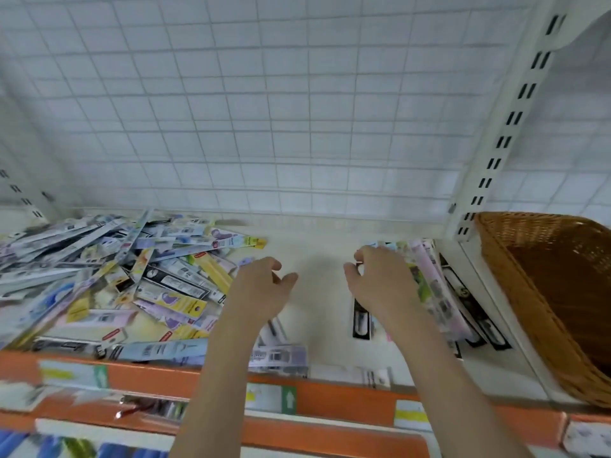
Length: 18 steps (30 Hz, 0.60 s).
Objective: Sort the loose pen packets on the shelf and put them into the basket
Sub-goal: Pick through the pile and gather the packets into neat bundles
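From the head camera I look down on a cream shelf [317,246] backed by a white wire grid panel [264,110]. A big jumbled pile of loose pen packets [109,279] covers the left half of the shelf, the packets lying crosswise over one another, some reaching the orange front rail [330,398]. That rail carries small price labels, though I cannot read them through the blur.

My left hand [261,285] hovers over the bare middle of the shelf, just beside the right edge of the pile. Its fingers are loosely curled and released, and I see nothing held in it.

My right hand [380,282] is over a smaller stack of packets [433,292] that lies lined up lengthwise near the right end of the shelf. The fingers [360,256] are bent at the stack's far end and seem to touch the top packets; I cannot tell whether they actually grip one or only rest there.

A white slotted upright [496,140] stands just right of the stack. Beyond it sits the brown wicker basket [529,292], tilted in view, and its visible inside shows no packets. A few more packets lie flat near the front edge between my forearms.
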{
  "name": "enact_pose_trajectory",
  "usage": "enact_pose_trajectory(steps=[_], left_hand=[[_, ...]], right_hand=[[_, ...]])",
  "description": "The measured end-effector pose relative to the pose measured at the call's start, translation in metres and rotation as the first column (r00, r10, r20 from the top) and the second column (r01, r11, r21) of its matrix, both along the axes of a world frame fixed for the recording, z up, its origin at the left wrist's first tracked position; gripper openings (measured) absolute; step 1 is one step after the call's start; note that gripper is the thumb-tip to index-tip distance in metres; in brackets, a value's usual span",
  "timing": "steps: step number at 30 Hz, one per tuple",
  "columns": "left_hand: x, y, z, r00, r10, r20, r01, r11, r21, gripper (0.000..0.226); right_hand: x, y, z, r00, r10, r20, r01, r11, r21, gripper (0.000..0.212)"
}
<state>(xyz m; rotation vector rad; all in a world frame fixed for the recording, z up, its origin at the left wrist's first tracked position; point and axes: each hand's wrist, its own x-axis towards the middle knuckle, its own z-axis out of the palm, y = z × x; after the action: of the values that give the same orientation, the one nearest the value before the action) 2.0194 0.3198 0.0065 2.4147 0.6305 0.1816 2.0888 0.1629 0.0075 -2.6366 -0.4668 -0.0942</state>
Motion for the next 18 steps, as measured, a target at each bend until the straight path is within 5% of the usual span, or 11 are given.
enact_pose_trajectory(steps=[7,14,18], left_hand=[[-0.064,0.094,-0.012,0.997,0.062,0.046,-0.066,0.995,0.08,0.029],[-0.09,0.158,-0.015,0.984,0.014,0.179,-0.027,0.997,0.07,0.015],[-0.095,0.181,-0.025,0.973,-0.037,0.228,0.02,0.997,0.075,0.017]], right_hand=[[-0.037,0.082,-0.01,0.944,0.207,-0.257,-0.212,0.977,0.01,0.037],[-0.047,0.128,-0.016,0.938,0.144,-0.314,-0.21,0.959,-0.188,0.045],[-0.048,0.13,-0.017,0.955,0.049,-0.293,-0.096,0.984,-0.147,0.042]])
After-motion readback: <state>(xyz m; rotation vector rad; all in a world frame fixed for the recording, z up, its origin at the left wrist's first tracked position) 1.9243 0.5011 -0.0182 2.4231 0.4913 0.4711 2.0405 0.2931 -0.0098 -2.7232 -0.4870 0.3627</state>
